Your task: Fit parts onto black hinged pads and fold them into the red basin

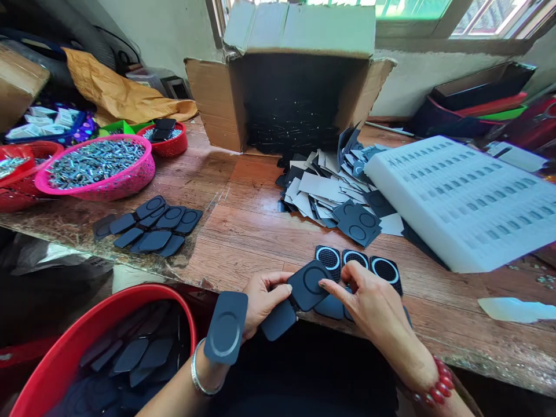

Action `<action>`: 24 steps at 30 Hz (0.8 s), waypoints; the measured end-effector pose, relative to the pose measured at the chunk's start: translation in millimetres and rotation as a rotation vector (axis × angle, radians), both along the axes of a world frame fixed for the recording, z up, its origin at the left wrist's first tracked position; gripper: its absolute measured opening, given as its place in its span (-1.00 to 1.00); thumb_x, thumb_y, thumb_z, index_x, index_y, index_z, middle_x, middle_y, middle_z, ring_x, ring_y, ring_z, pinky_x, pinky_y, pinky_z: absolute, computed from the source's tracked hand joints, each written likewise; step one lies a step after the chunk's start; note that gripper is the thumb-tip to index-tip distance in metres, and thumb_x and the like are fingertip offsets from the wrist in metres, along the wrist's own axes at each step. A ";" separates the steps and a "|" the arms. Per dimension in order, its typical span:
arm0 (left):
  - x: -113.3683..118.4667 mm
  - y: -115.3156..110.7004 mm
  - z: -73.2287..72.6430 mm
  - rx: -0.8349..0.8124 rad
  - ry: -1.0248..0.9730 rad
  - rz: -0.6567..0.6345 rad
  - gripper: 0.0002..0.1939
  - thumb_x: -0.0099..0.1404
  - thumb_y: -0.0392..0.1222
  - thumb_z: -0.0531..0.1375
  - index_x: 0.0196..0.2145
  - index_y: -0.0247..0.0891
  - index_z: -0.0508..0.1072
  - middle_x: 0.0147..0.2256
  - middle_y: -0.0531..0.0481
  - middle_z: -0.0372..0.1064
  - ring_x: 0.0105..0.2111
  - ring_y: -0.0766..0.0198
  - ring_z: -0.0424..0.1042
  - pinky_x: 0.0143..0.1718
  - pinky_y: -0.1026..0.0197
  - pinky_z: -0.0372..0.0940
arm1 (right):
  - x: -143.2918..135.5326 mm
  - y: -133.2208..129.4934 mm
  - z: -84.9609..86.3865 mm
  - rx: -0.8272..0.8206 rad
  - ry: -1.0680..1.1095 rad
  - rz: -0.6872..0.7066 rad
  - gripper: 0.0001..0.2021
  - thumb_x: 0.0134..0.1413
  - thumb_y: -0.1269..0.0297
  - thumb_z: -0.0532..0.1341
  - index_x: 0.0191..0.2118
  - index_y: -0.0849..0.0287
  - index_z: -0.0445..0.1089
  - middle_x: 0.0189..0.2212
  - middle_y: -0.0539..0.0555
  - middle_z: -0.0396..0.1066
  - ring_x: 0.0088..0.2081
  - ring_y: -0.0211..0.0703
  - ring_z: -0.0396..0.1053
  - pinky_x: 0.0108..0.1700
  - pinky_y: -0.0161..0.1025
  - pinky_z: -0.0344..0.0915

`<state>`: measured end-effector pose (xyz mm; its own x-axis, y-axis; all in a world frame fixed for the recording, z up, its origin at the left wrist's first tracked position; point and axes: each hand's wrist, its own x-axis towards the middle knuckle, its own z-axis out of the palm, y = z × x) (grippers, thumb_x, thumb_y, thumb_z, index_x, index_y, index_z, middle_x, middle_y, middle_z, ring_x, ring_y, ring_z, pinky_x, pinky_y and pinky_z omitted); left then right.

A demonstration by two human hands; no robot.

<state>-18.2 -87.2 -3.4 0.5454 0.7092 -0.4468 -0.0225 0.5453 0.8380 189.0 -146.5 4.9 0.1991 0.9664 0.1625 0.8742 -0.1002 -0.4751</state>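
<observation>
My left hand (263,298) is closed around the left edge of a dark folding wireless charger (311,284), whose upper panel carries a ring and whose lower panel hangs down to the left. On the charger's right edge, the fingertips of my right hand (369,304) are closed, with the thumb side against the ringed face. A loose dark ringed panel (226,327) lies across my left wrist, above a silver bangle. Behind my right hand, ringed charger units (328,262) stand in a row along the table, partly hidden by it.
Dark panels (171,218) lie grouped at left. A red tub (185,307) below holds more. Metal parts fill a pink basket (150,168). Ringed cards (357,223) spill before an open carton (217,110). A white foam block (434,226) stands at right, near a translucent piece (515,308).
</observation>
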 end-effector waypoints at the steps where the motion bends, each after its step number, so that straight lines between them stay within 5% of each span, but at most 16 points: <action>1: 0.4 -0.1 -0.3 -0.027 -0.014 -0.001 -0.57 0.07 0.00 0.37 -0.12 -0.24 0.62 -0.38 -0.05 0.57 -0.47 0.29 0.44 -0.45 0.30 0.33 | -1.7 0.9 0.0 -0.025 0.141 -0.004 -0.53 0.08 -0.26 0.20 -0.30 0.11 0.29 -0.58 -0.07 0.26 -0.56 -0.20 0.23 -0.49 -0.26 0.14; 3: 1.6 0.0 -1.0 -0.037 -0.032 -0.002 -0.55 0.03 0.02 0.41 -0.14 -0.25 0.62 -0.38 -0.05 0.58 -0.48 0.30 0.44 -0.44 0.30 0.34 | -9.0 3.6 0.4 -0.079 0.421 0.022 -0.54 0.05 -0.18 0.27 -0.18 0.13 0.32 -0.52 -0.06 0.33 -0.52 -0.21 0.28 -0.47 -0.30 0.22; 5: 2.6 -0.3 -1.2 0.011 -0.039 -0.010 -0.55 0.02 0.03 0.43 -0.17 -0.28 0.63 -0.36 -0.07 0.58 -0.45 0.29 0.46 -0.40 0.31 0.33 | -18.5 6.7 0.6 -0.106 0.605 0.027 -0.62 0.08 -0.13 0.23 -0.27 0.13 0.35 -0.52 -0.05 0.31 -0.52 -0.24 0.27 -0.50 -0.33 0.24; 8: 1.6 -3.1 -0.3 0.072 -0.030 -0.051 -0.55 0.05 0.05 0.40 -0.17 -0.29 0.64 -0.34 -0.09 0.59 -0.40 0.26 0.48 -0.35 0.31 0.30 | -29.1 10.5 -2.1 -0.125 0.737 -0.058 -0.54 0.12 -0.20 0.13 -0.51 0.12 0.28 -0.65 -0.09 0.12 -0.64 -0.31 0.13 -0.64 -0.36 0.12; 13: -10.0 -0.2 -1.5 0.131 0.031 -0.043 -0.56 0.07 0.06 0.33 -0.18 -0.30 0.65 -0.31 -0.11 0.60 -0.37 0.19 0.50 -0.37 0.27 0.33 | -30.3 16.2 -14.2 -0.273 0.928 -0.154 -0.42 -0.02 -0.38 0.14 -0.50 0.14 0.32 -0.74 -0.09 0.15 -0.75 -0.31 0.11 -0.75 -0.37 0.04; 17: -51.0 35.8 0.2 0.476 0.374 0.296 -0.66 0.10 0.03 0.26 -0.33 -0.29 0.65 -0.39 -0.08 0.58 -0.41 0.17 0.50 -0.41 0.23 0.36 | -24.7 14.3 -21.3 -0.250 0.945 -0.083 -0.44 0.02 -0.34 0.16 -0.43 0.16 0.36 -0.70 -0.05 0.26 -0.70 -0.28 0.20 -0.69 -0.37 0.16; 24: -173.9 129.8 8.6 0.674 0.776 0.835 -0.69 0.14 -0.05 0.24 -0.21 -0.30 0.54 -0.26 -0.17 0.56 -0.29 0.09 0.50 -0.23 0.12 0.34 | -25.6 1.7 -32.7 -0.197 0.811 0.050 -0.50 0.16 -0.20 0.15 -0.56 0.13 0.31 -0.69 -0.02 0.26 -0.67 -0.28 0.21 -0.63 -0.36 0.17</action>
<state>-192.1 42.7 5.2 -0.3958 0.9095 0.1270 0.4593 0.0763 0.8850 163.4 -144.8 -27.8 0.1382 0.9729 -0.1852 0.2745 -0.2173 -0.9367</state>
